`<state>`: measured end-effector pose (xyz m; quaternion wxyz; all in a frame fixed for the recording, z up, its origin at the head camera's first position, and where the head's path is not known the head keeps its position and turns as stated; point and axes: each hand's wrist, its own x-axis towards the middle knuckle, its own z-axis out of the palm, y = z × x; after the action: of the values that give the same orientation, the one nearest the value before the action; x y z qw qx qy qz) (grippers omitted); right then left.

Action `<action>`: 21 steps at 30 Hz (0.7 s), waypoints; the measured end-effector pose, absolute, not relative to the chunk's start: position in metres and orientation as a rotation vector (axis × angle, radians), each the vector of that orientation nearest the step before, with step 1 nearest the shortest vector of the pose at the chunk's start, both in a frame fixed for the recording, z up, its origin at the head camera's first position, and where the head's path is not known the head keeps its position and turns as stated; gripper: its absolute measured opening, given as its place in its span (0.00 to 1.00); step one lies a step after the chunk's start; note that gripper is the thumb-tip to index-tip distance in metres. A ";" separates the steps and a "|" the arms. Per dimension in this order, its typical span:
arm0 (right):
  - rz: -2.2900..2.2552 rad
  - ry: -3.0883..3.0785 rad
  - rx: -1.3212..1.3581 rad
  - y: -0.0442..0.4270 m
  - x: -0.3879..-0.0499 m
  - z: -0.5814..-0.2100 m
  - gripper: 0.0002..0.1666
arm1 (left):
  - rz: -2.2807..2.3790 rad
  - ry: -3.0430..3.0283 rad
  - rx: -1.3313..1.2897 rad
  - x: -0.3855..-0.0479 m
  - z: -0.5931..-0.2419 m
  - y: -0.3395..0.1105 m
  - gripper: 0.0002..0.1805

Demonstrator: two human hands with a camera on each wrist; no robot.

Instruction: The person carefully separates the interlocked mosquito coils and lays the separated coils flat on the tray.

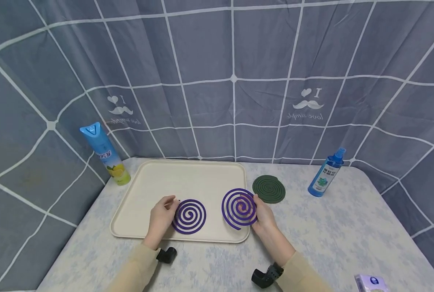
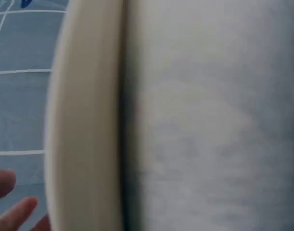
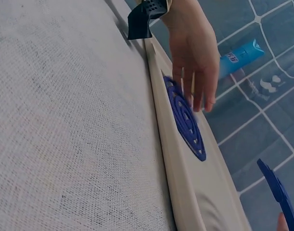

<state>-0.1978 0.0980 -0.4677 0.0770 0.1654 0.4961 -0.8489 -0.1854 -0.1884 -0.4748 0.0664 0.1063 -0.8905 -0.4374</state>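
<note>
A: Where are the purple spirals?

B: The lying spiral (image 1: pixel 189 215) is flat on the tray (image 1: pixel 165 182), near its front edge. The held spiral (image 1: pixel 242 207) is up by the tray's right edge, towards the front right corner, its outer turns pinched by the right hand (image 1: pixel 265 215).

A: And the left hand (image 1: pixel 163 217)?

B: Loose, gripping nothing, fingers at the lying spiral's left side. I can't tell whether they touch it.

A: How will they handle?

B: Light and stiff, I'd judge, probably brittle; thin turns could snap if bent. Take the outer turns gently, flat between thumb and fingers, away from the loose tail.

A: What's unclear?

B: Some right fingers sit behind the held spiral, and the right wrist view crops it. The left wrist view shows mostly blurred tray rim and worktop (image 1: pixel 330 235), with cut-off fingertips (image 2: pixel 25 206). A lilac pack (image 1: pixel 371 284) is cropped too.
</note>
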 end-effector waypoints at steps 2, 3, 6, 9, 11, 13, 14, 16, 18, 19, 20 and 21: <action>-2.515 1.509 0.487 0.096 -0.199 -0.468 0.30 | -1.220 -2.700 0.200 -0.181 -0.475 -0.186 0.20; -2.504 1.520 0.489 0.095 -0.199 -0.469 0.31 | -1.180 -2.724 0.140 -0.180 -0.475 -0.185 0.20; -2.491 1.537 0.495 0.092 -0.200 -0.470 0.30 | -1.087 -2.820 -0.052 -0.177 -0.477 -0.182 0.24; -2.495 1.520 0.472 0.088 -0.201 -0.470 0.29 | -1.027 -2.938 -0.179 -0.175 -0.478 -0.178 0.33; -2.482 1.520 0.429 0.086 -0.200 -0.470 0.29 | -1.001 -3.000 -0.215 -0.174 -0.478 -0.177 0.39; -2.460 1.538 0.403 0.083 -0.200 -0.470 0.28 | -0.971 -3.050 -0.221 -0.174 -0.478 -0.176 0.44; -2.445 1.558 0.391 0.082 -0.200 -0.470 0.27 | -0.959 -3.065 -0.224 -0.174 -0.478 -0.176 0.45; -2.397 1.627 0.375 0.079 -0.199 -0.471 0.27 | -0.945 -3.073 -0.228 -0.174 -0.479 -0.177 0.47; -2.330 1.711 0.363 0.077 -0.199 -0.472 0.26 | -0.954 -3.075 -0.226 -0.174 -0.480 -0.177 0.47; -2.292 1.763 0.363 0.077 -0.199 -0.473 0.26 | -0.955 -3.072 -0.230 -0.174 -0.481 -0.177 0.47; -2.246 1.822 0.357 0.076 -0.199 -0.474 0.26 | -0.954 -3.071 -0.234 -0.174 -0.481 -0.177 0.47; -2.191 1.897 0.351 0.076 -0.199 -0.474 0.25 | -0.959 -3.069 -0.234 -0.174 -0.482 -0.177 0.47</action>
<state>-0.1990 0.0755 -0.4744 0.1110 0.1194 0.6458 -0.7459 -0.1737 -0.1772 -0.4818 -0.0412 -0.0726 -0.9512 -0.2971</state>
